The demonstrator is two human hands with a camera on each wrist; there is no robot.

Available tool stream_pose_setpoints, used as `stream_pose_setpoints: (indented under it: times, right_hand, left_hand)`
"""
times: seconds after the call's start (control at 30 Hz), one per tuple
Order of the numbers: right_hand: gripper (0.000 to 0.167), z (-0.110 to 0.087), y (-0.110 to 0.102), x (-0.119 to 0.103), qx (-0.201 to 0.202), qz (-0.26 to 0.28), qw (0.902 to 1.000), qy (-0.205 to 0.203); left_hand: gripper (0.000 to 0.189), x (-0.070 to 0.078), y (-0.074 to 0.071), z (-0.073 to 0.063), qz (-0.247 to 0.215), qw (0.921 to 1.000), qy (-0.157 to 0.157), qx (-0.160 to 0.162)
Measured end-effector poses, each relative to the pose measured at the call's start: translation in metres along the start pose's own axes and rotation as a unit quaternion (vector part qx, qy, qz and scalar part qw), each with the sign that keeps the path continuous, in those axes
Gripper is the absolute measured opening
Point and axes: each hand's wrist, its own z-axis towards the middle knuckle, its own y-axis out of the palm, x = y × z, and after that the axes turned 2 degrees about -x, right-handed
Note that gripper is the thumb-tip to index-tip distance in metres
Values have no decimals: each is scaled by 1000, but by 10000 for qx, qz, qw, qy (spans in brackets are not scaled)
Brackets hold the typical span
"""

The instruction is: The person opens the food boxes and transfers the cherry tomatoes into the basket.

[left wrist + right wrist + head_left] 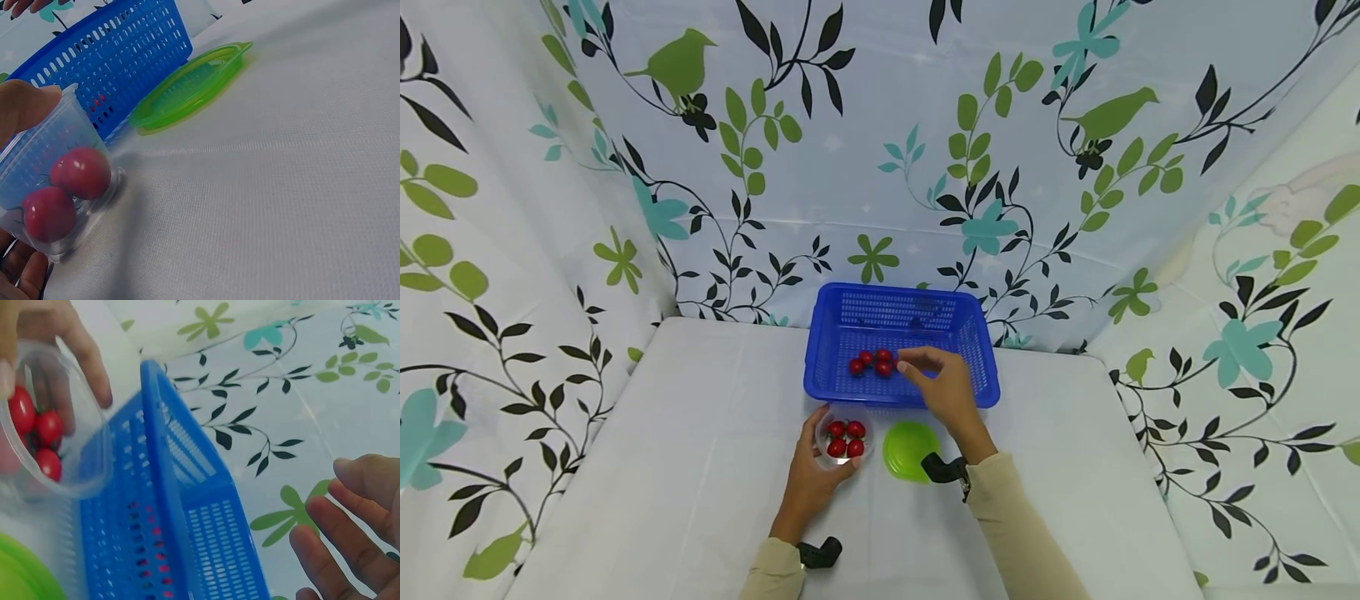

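Observation:
A clear plastic tub (848,410) with several red cherry tomatoes (846,438) inside is gripped by my left hand (812,479). In the left wrist view, the thumb lies over the tub's rim and the other fingers are at its base. My right hand (949,390) is over the front wall of a blue plastic basket (943,329), near the cherry tomatoes (875,362) lying in it. From the right wrist view, this hand's fingers (344,540) are spread and loosely bent, with nothing between them.
A bright green lid (910,451) lies on the white table covering (700,467), right of the tub and in front of the basket. Behind the basket hangs a leaf-and-bird patterned curtain (857,167), with patterned cloth at both sides too.

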Motion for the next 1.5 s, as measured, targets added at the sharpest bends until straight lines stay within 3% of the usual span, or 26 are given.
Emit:
stream_pose_setpoints:
  times: [0.67, 1.5]
  right_hand:
    - [27, -48, 38, 9, -293, 188, 9993, 162]
    - [33, -64, 73, 26, -425, 56, 9991, -5]
  left_hand:
    - [103, -4, -1, 0, 83, 10000, 15, 18]
    - [103, -1, 1, 0, 83, 10000, 24, -25]
